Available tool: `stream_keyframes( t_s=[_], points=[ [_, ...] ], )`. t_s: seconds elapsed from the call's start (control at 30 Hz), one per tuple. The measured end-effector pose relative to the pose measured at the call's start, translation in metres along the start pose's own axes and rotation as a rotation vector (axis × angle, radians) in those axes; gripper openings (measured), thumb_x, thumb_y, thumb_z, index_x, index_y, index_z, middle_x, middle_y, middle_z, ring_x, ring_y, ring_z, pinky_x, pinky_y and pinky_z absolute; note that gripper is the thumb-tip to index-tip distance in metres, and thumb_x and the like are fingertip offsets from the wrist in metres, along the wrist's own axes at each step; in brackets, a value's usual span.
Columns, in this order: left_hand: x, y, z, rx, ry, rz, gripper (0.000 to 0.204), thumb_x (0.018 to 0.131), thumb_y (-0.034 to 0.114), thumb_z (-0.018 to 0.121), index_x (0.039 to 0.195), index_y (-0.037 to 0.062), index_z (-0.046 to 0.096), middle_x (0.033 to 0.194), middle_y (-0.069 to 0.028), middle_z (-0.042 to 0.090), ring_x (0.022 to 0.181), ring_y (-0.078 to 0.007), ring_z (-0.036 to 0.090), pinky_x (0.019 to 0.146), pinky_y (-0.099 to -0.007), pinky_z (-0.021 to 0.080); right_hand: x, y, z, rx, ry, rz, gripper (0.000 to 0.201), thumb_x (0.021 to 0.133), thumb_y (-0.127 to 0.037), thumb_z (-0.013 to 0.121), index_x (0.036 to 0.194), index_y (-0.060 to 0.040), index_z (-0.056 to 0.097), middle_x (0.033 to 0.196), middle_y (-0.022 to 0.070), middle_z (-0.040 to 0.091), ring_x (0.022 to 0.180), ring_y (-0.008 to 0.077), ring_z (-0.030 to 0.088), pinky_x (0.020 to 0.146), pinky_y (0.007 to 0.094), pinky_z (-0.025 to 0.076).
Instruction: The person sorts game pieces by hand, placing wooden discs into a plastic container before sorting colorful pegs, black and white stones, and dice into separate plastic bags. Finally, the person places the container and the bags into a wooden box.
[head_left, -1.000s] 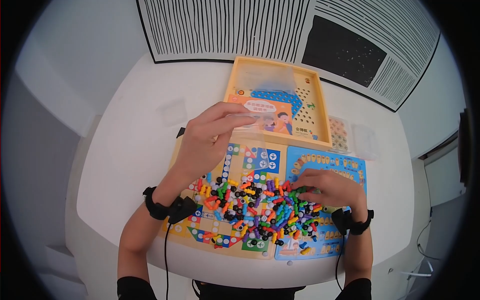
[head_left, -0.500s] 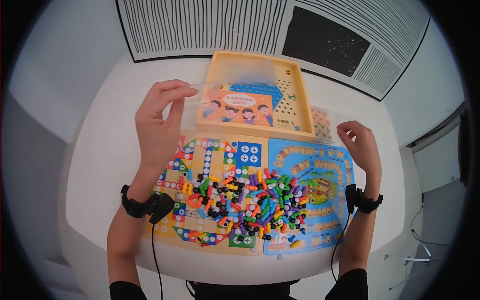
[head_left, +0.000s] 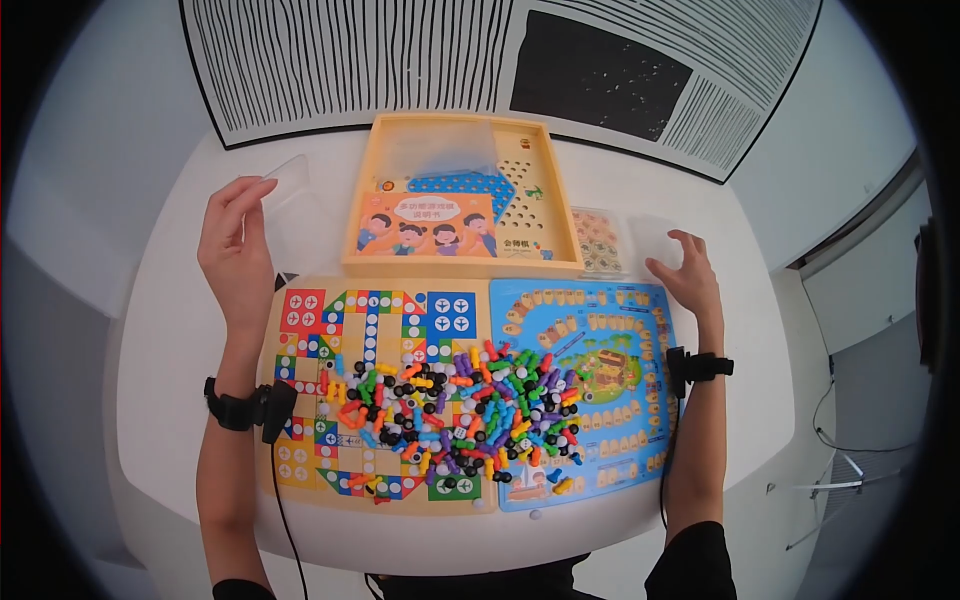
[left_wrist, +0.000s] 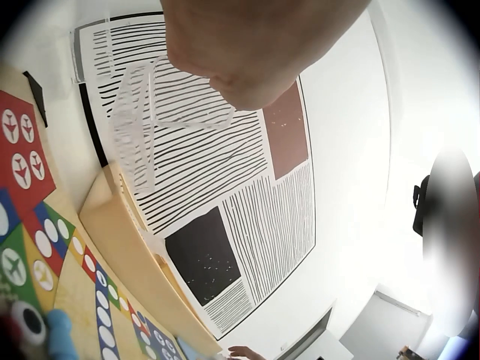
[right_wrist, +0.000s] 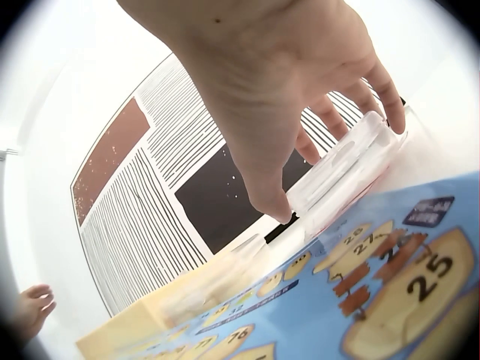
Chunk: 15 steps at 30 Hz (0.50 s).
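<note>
My left hand (head_left: 235,245) pinches a clear plastic box (head_left: 290,205) by its edge, raised left of the wooden tray (head_left: 365,262). In the left wrist view the clear box's thin walls show against the striped picture. At the table's right side my right hand (head_left: 692,275) reaches over a second clear box (right_wrist: 341,169), thumb and fingers spread apart across it. The thumb tip is right at one end of this box in the right wrist view. A heap of colourful pegs, beads and dice (head_left: 470,410) covers the middle of the game boards.
Under the heap lie a ludo board (head_left: 300,465) and a blue numbered board (head_left: 630,470). An orange booklet (head_left: 425,225) and a frosted plastic sheet (head_left: 440,150) are in the tray. A clear case of round discs (head_left: 598,240) lies beside it. Cables trail from both wrists.
My left hand has carried the clear box leftward, away from above the booklet. My right hand has left the heap and moved up to the clear box at the right.
</note>
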<state>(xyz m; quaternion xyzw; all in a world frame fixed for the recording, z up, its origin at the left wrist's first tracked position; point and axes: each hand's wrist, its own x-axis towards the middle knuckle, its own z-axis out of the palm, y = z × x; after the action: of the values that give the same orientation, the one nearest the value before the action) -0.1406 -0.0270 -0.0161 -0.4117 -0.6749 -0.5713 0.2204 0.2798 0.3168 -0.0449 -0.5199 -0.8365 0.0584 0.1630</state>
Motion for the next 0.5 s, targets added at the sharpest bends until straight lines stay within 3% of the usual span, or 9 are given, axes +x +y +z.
stream_keyframes(
  t_s=[0.07,0.13,0.23,0.3,0.43,0.5],
  points=[
    [0.0,-0.015,-0.001,0.053,-0.015,0.017,0.023,0.102,-0.004,0.059,0.113,0.0052,0.077,0.115,-0.0044,0.068,0.105,-0.0148,0.065,0.088,-0.0263,0.051,0.001,0.0,0.0,0.021,-0.012,0.018,0.066,0.084,-0.042,0.079,0.139,-0.0112,0.06,0.146,0.0177,0.056,0.127,0.0379,0.064,0.101,0.0484,0.055],
    [-0.003,-0.026,0.0,0.109,-0.029,0.032,0.022,0.103,-0.003,0.059,0.114,0.0053,0.077,0.113,-0.0041,0.067,0.104,-0.0144,0.064,0.088,-0.0265,0.051,0.004,0.008,0.003,-0.001,0.084,-0.011,0.064,0.08,-0.038,0.076,0.138,-0.0146,0.059,0.144,0.0148,0.057,0.115,0.0375,0.069,0.092,0.0494,0.058],
    [-0.007,-0.035,0.003,0.149,-0.119,0.001,0.022,0.1,-0.005,0.06,0.111,0.0052,0.076,0.109,-0.0045,0.065,0.101,-0.0162,0.064,0.088,-0.0278,0.051,0.007,0.011,-0.002,-0.004,0.14,0.025,0.063,0.08,-0.036,0.075,0.137,-0.0146,0.059,0.144,0.0137,0.057,0.117,0.0376,0.068,0.094,0.0492,0.057],
    [-0.007,-0.034,0.004,0.104,-0.14,-0.041,0.022,0.097,-0.007,0.061,0.104,0.0057,0.078,0.102,-0.0042,0.065,0.094,-0.0187,0.066,0.081,-0.0296,0.051,0.007,0.009,-0.007,0.024,0.169,0.022,0.062,0.081,-0.036,0.075,0.137,-0.0144,0.059,0.144,0.0133,0.057,0.12,0.037,0.067,0.096,0.0487,0.056],
    [-0.008,-0.036,0.005,0.12,-0.183,0.013,0.023,0.095,-0.009,0.061,0.103,0.0056,0.077,0.103,-0.0051,0.064,0.095,-0.021,0.065,0.082,-0.0306,0.051,0.009,0.004,-0.013,0.119,0.256,-0.008,0.062,0.083,-0.033,0.074,0.14,-0.0135,0.059,0.143,0.0132,0.057,0.127,0.0357,0.063,0.102,0.0468,0.053],
    [-0.008,-0.03,0.006,0.132,-0.265,0.015,0.024,0.092,-0.009,0.062,0.103,0.0064,0.077,0.109,-0.005,0.063,0.104,-0.0229,0.063,0.082,-0.0316,0.052,0.011,0.001,-0.017,0.145,0.261,-0.02,0.061,0.085,-0.03,0.073,0.142,-0.0127,0.058,0.142,0.013,0.057,0.129,0.0334,0.061,0.104,0.0463,0.052]
  ],
)
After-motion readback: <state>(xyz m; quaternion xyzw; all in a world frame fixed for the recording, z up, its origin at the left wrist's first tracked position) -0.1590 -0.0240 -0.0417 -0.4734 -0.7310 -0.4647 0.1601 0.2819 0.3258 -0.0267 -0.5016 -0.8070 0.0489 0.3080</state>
